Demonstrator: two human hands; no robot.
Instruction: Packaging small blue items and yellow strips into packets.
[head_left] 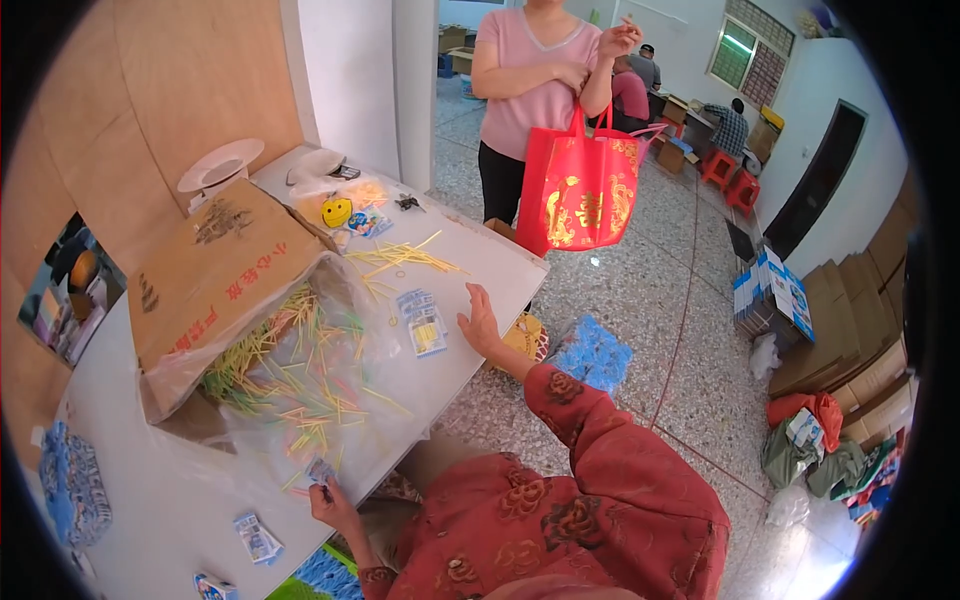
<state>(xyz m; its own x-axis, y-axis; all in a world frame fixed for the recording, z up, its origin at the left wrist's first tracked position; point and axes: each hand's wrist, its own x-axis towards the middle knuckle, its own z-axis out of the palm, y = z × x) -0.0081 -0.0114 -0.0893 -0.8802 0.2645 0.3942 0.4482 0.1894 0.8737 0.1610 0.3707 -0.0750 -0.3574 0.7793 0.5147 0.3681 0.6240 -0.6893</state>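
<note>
At the table's near edge, my left hand (338, 510) is closed on a small blue-and-white packet (319, 470). My right hand (481, 326) is held by the right edge of the table, its fingers stretched out and nothing seen in it. Closest to it lies a small stack of blue-and-white packets (422, 322). An open cardboard box (220, 262) with a clear plastic liner lies tipped on the table. Thin yellow, green and pink sticks (265, 360) spill out of it, and a loose pile of yellow sticks (405, 256) lies farther back.
The white table (180, 500) also bears more packets (258, 538), a blue patterned bundle (75, 485) and a yellow smiley item (337, 211). Beyond it stands a person (525, 85) with a red bag (585, 190). Flattened cartons (825, 325) lean at the right wall.
</note>
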